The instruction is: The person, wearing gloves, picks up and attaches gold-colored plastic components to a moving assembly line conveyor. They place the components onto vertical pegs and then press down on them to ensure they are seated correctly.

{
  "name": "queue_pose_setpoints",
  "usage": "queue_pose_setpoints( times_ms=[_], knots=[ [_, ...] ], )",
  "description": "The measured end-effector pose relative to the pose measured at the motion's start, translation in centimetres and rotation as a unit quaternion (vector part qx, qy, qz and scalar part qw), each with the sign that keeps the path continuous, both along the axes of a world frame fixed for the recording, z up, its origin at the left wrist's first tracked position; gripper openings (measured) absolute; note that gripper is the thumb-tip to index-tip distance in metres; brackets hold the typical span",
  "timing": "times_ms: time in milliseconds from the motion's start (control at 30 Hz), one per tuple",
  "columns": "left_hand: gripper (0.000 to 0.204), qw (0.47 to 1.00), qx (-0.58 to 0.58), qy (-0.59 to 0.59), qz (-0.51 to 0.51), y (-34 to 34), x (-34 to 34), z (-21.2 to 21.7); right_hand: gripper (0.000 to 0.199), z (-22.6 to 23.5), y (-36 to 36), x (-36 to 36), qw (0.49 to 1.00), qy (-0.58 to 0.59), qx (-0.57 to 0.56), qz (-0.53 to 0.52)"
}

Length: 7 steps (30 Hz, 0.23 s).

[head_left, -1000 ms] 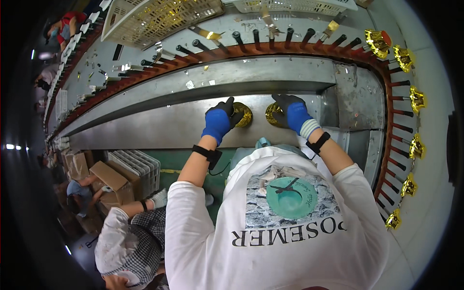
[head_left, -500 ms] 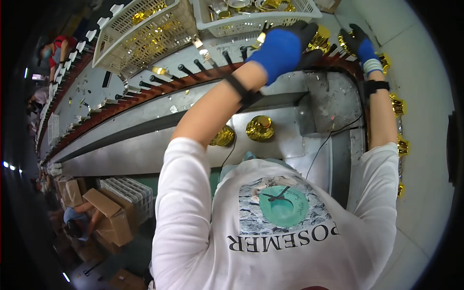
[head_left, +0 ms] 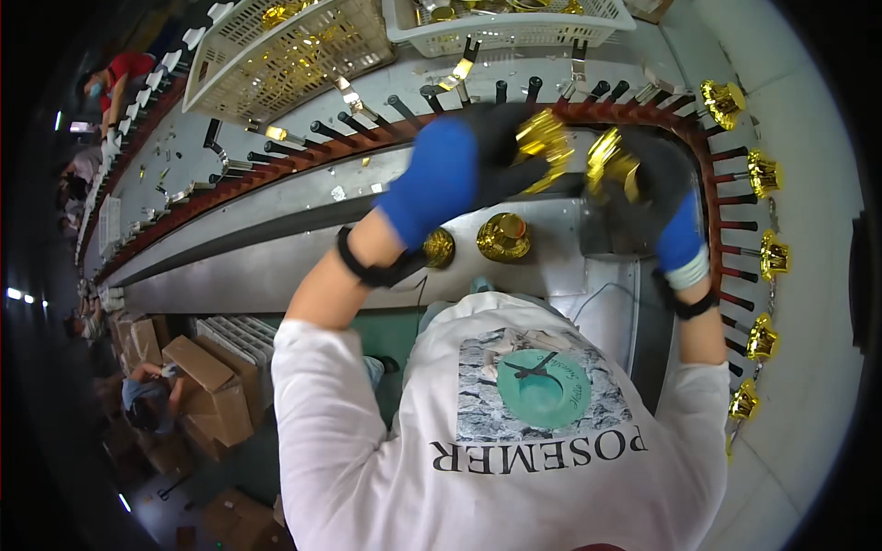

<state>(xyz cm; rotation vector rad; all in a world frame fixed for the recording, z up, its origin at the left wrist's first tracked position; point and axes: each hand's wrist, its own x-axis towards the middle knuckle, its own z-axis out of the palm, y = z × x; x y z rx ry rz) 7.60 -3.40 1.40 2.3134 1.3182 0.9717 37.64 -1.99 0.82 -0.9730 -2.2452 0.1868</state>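
Observation:
My left hand (head_left: 473, 156), in a black and blue glove, is closed around a shiny gold cup-shaped metal piece (head_left: 547, 151) above the near edge of the rail. Close to its right, my right hand (head_left: 657, 184), gloved alike, grips a second gold cup-shaped piece (head_left: 606, 158). A small gap separates the two pieces, and both are somewhat blurred. On the metal ledge below stands a stack of gold cup-shaped pieces (head_left: 503, 237). Another gold stack (head_left: 439, 248) sits left of it, partly covered by my left forearm.
A curved rail (head_left: 588, 112) with black-tipped pegs runs past my hands. Several pegs on the right carry gold cup-shaped pieces (head_left: 774, 255). Beyond the rail are two plastic baskets, one cream (head_left: 294, 83) and one white (head_left: 514, 37). Cardboard boxes (head_left: 216, 409) and other people occupy the left.
Both hands have drawn back from the rail toward me, the right one also moving left. A gold piece now shows in each. Gold pieces on the right-hand pegs have shifted along the curve.

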Motion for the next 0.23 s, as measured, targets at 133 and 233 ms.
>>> queue_pose_setpoints(
  times_ms=[133, 233],
  knots=[
    [0.054, 0.968, -0.190, 0.098, 0.133, -4.6, -11.5, -10.2, 0.068, -10.1, -2.8, -4.3, 0.993, -0.001, -0.102, 0.066],
    [0.057, 0.944, -0.266, 0.067, 0.183, -6.6, -13.5, -15.1, 0.070, -14.7, -2.5, -5.4, 0.989, -0.029, -0.139, 0.036]
  ],
)
